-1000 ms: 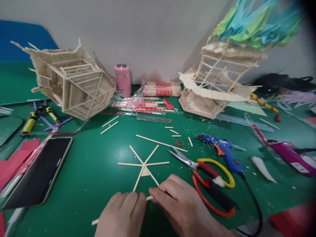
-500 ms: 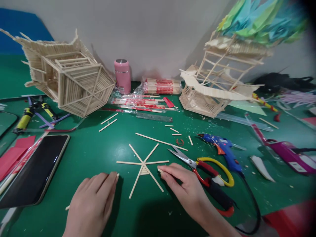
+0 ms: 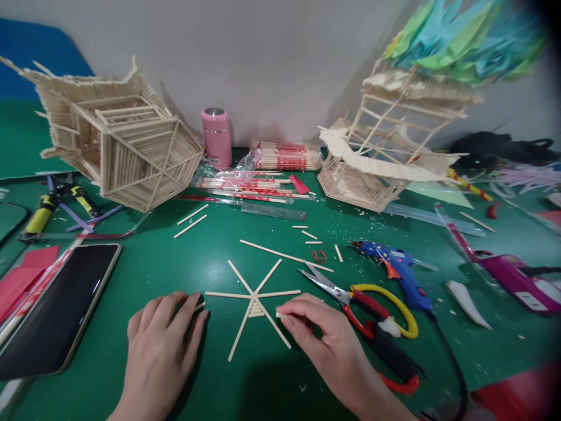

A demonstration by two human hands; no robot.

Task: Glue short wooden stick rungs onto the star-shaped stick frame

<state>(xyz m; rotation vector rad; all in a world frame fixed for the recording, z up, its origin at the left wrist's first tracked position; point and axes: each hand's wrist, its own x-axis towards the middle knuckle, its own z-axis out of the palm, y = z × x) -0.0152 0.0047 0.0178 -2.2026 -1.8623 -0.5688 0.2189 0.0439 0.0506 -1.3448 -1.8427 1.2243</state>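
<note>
A six-armed star of thin wooden sticks (image 3: 239,294) lies flat on the green table, with several short pieces (image 3: 256,313) set side by side between its two lower arms. To the star's left, my left hand (image 3: 162,345) rests low, closed on a wooden stick (image 3: 200,306) whose end pokes out by the index finger; the rest is hidden. At the star's right, my right hand (image 3: 322,339) pinches a small stick piece (image 3: 279,316) between thumb and fingertips, close to the lower right arm. Scissors (image 3: 333,287) with red and yellow handles lie just beyond it.
A blue glue gun (image 3: 401,263) and a purple device (image 3: 512,275) lie at the right. A phone (image 3: 56,310) is on the left. Behind stand two stick-built models (image 3: 144,152) (image 3: 372,161), a pink flask (image 3: 217,140) and bundled sticks (image 3: 287,156).
My right hand has moved slightly left and down, nearer the star's lower right arm. My left hand has turned a little, its thumb now showing apart from the index finger.
</note>
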